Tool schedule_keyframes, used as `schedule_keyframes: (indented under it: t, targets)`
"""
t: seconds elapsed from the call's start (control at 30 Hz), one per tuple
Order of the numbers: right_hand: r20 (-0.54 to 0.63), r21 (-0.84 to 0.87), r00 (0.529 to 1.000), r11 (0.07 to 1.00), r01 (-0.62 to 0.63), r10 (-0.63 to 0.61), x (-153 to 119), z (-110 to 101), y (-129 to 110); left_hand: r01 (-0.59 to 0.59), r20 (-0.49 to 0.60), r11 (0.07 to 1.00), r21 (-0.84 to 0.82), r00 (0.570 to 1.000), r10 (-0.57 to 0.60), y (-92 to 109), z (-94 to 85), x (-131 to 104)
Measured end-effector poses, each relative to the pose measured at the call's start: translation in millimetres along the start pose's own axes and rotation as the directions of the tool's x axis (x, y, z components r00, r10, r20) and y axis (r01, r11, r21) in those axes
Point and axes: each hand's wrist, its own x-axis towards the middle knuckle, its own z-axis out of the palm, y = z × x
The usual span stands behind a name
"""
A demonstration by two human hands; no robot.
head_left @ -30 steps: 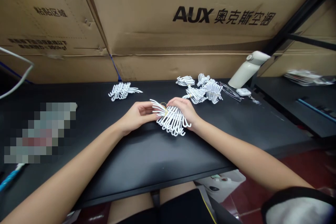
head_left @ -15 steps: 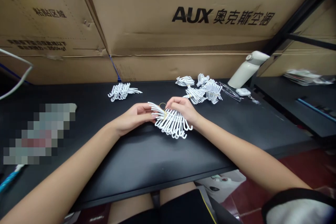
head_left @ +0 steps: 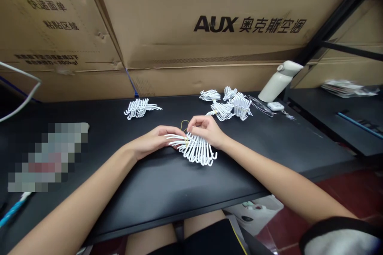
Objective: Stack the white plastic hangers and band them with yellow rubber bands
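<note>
A fanned bundle of white hooks [head_left: 199, 149] is held above the dark table, its curved ends toward the lower right. My left hand [head_left: 155, 140] is closed on the straight ends at the bundle's left side. A thin yellow tie [head_left: 184, 122] wraps the bundle and loops up above it. My right hand [head_left: 206, 129] is closed in a pinch at the bundle's top, by the loop; its fingertips seem to be on the yellow tie.
Another hook bundle [head_left: 140, 108] lies at the back left, and several more [head_left: 223, 109] at the back right. Beside those are glasses [head_left: 261, 106], a white case [head_left: 275, 106] and a cream bottle [head_left: 278, 83]. Cardboard boxes [head_left: 185, 48] stand behind the black table [head_left: 167, 191].
The held bundle has turned slightly, its straight ends now pointing more to the left. More of the yellow loop shows above it. The camera view has tilted up a little.
</note>
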Motion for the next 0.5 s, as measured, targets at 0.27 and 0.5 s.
schedule_keyframes:
  t: [0.27,0.5]
  targets:
    - [0.006,0.033,1.0,0.999,-0.031,0.031,-1.2,3.0,-2.1,0.027,-0.021,0.995,0.095,0.999,-0.025,1.2,2.4,-0.8]
    - [0.05,0.051,0.998,0.998,-0.048,0.045,-4.7,7.4,-2.7,0.036,0.07,0.994,0.101,0.997,-0.043,3.3,1.9,-3.8]
